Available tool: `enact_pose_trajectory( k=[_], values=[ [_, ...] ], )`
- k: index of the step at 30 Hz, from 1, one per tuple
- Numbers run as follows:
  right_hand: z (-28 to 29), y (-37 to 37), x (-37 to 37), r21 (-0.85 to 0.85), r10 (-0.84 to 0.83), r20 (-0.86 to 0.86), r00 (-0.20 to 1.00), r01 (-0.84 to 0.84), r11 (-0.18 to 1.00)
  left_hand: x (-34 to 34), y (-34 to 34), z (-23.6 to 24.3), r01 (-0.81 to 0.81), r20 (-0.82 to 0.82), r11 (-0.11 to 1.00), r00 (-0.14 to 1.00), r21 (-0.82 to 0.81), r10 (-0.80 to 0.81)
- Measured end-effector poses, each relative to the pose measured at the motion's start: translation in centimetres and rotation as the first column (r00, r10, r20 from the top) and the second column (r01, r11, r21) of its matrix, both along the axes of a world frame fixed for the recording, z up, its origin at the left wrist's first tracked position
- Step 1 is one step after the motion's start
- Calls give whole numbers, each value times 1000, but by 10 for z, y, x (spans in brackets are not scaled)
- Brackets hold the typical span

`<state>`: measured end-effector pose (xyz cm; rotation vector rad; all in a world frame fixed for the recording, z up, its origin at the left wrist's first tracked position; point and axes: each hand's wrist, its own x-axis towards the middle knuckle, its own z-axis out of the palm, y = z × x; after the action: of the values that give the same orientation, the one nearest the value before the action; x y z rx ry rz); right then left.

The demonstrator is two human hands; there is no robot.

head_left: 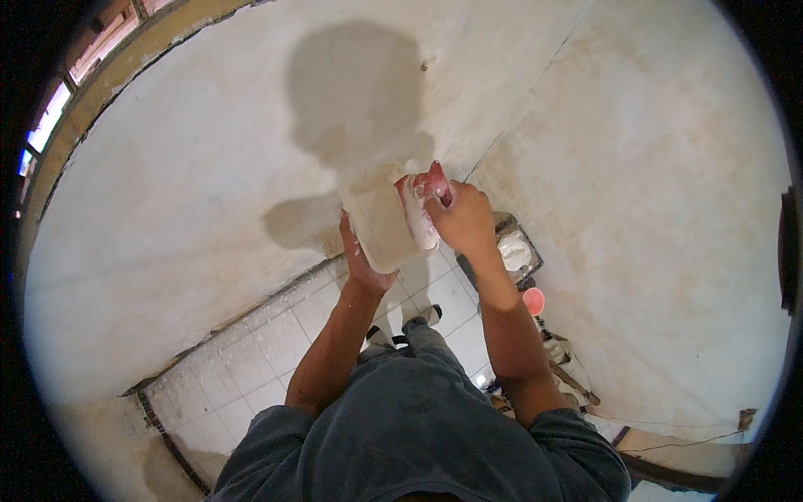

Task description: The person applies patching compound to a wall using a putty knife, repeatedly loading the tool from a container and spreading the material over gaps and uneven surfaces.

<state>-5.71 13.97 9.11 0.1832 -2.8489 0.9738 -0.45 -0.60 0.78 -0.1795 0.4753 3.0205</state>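
A flat, pale rectangular board (378, 227) smeared with whitish paste is held out in front of the wall. My left hand (368, 269) grips it by its left and lower edge, fingers wrapped around the side. My right hand (466, 219) is closed around a red scraper (432, 181) coated with white paste. The scraper's blade side lies against or right beside the board's right edge; I cannot tell whether they touch. My right fingers hide part of the scraper.
A plastered wall (192, 159) fills the left and front, meeting another wall (652, 192) at a corner on the right. Below stand a dark container (529, 269) with white paste and a pink cup (534, 301). White tiles (276, 335) cover the floor.
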Motion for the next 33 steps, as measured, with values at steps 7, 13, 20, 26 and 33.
enact_pose_trajectory(
  k=[7, 13, 20, 26, 33],
  values=[
    [-6, -2, -4, 83, 27, -16, 999, -26, 996, -6, 11, -3, 81, 25, 996, 996, -44, -80],
    [-22, -49, 16, 295, 154, -52, 987, -132, 946, -19, 16, -18, 99, -9, 995, 995, -20, -100],
    [-3, -41, 26, 291, 105, -152, 983, -57, 955, -7, 13, -2, 15, -30, 1000, 999, -7, -16],
    [-7, -48, 27, 338, 268, -147, 952, -206, 918, -31, 14, -26, 79, -70, 997, 994, 5, -79],
    [-9, -9, -5, 259, 202, -79, 976, -175, 950, -54, 43, -23, 79, 7, 997, 997, -13, -79]
  ],
)
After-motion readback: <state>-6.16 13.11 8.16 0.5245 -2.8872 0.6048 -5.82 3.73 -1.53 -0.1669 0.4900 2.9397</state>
